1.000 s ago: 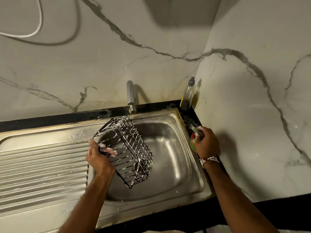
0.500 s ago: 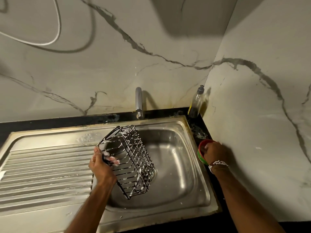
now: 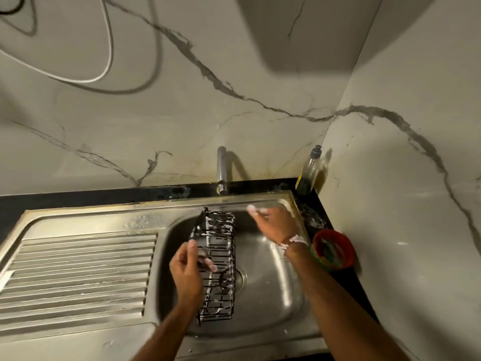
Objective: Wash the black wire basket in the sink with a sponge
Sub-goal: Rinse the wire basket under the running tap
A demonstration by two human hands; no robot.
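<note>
The black wire basket point(image 3: 218, 267), streaked with white foam, stands lengthwise over the steel sink bowl point(image 3: 276, 290). My left hand point(image 3: 188, 267) grips its left side wall about halfway along. My right hand point(image 3: 273, 225) hovers over the bowl's far right part, soapy fingers spread, holding nothing, just right of the basket's far end. A red bowl point(image 3: 334, 250) on the black counter at the sink's right holds something dark and greenish, possibly the sponge; I cannot tell for sure.
The tap spout point(image 3: 221, 170) rises behind the bowl with no water visible. A dish soap bottle point(image 3: 309, 170) stands in the back right corner. The ribbed steel drainboard point(image 3: 78, 272) fills the left. Marble walls close in behind and to the right.
My right hand left the red bowl and swung left over the sink, now with nothing in it. The basket turned to lie lengthwise, still held by my left hand.
</note>
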